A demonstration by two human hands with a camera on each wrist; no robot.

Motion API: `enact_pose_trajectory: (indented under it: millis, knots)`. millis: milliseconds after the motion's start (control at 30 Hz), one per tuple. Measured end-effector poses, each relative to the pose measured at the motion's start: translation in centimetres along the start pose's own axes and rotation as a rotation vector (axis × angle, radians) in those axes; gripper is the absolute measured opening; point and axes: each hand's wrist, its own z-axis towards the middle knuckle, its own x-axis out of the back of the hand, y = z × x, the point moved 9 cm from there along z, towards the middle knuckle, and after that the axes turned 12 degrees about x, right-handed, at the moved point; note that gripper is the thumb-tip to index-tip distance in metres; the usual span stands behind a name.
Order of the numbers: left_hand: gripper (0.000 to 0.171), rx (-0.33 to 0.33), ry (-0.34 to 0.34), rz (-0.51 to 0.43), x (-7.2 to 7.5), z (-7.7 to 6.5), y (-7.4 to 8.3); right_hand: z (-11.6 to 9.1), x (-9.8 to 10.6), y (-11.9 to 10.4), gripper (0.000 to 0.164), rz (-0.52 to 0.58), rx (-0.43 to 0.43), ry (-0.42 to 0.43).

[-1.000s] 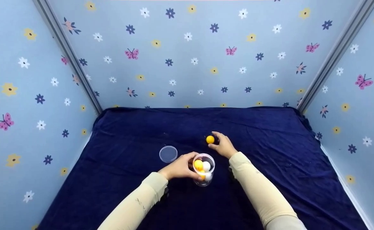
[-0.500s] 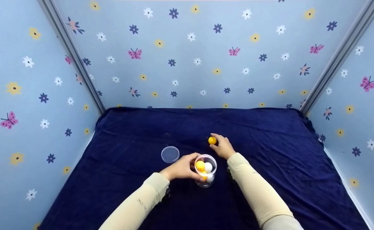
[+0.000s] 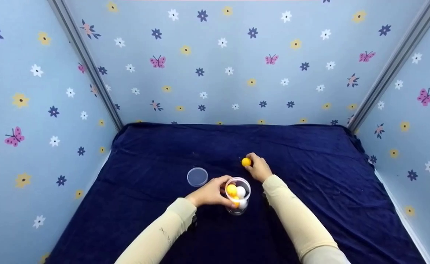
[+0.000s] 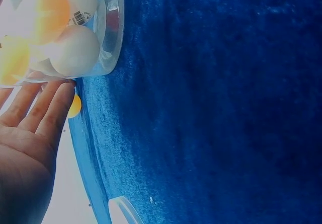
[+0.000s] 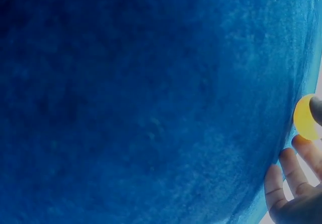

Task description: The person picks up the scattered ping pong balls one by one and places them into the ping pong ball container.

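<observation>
My left hand (image 3: 211,191) grips a clear plastic jar (image 3: 237,209) around its side, fingers behind and thumb in front. The open mouth tilts toward the head camera. Inside lie several orange and white ping-pong balls (image 4: 75,50), one white one bearing a printed barcode. Farther back and to the right, my right hand (image 3: 259,169) pinches a single orange ping-pong ball (image 3: 246,162) between thumb and index finger, low over the cloth. In the right wrist view the thumb covers part of this ball (image 5: 304,116), while the other fingers extend beside it.
A round clear lid (image 3: 197,177) lies flat on the dark blue cloth (image 3: 156,154), left of the jar and beyond my left wrist. Flower-patterned walls (image 3: 215,73) enclose the table at the back and both sides.
The right hand's thumb and index finger have closed in on the orange ball. The left hand and jar hold their place; the head view has shifted slightly.
</observation>
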Motion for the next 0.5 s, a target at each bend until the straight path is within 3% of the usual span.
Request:
enact_pose_trajectory:
  millis: [267,400,500]
  knots:
    - [0.073,-0.009,0.004,0.001,-0.1,0.1,-0.2,-0.4,0.5,-0.4,0.039,0.02,0.033,0.038]
    - [0.073,-0.005,0.002,0.002,-0.1,0.2,-0.2,-0.7,1.6,-2.0,0.036,0.042,0.073,0.061]
    - [0.074,-0.002,-0.003,-0.006,0.0,0.1,-0.1,-1.2,3.5,-4.9,0.034,0.079,0.07,0.066]
